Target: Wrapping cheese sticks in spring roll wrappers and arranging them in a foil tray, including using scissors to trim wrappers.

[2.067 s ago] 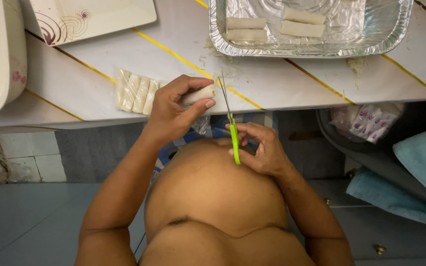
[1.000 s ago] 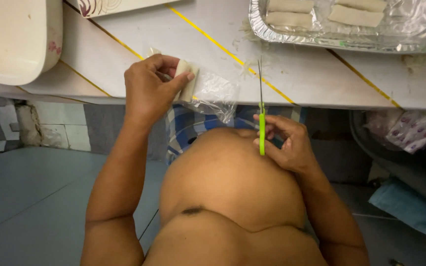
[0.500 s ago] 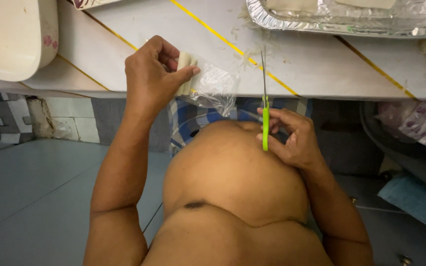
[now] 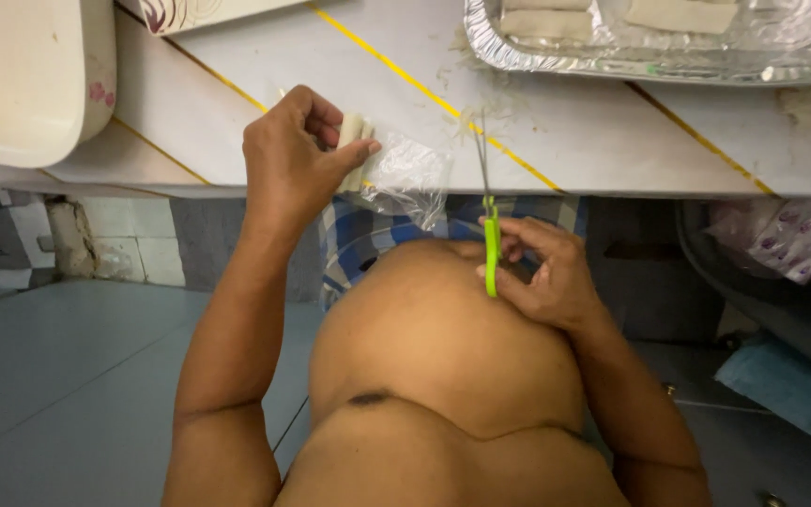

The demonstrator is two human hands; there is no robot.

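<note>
Scissors (image 4: 488, 211) in the closed right hand (image 4: 542, 277) should cut just beside the left hand (image 4: 293, 164), which pinches a seemingly half-opened clear packet (image 4: 405, 178).

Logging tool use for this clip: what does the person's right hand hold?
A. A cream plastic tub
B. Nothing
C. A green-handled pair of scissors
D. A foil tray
C: the right hand grips the green-handled scissors, blades pointing up over the counter edge.
</note>
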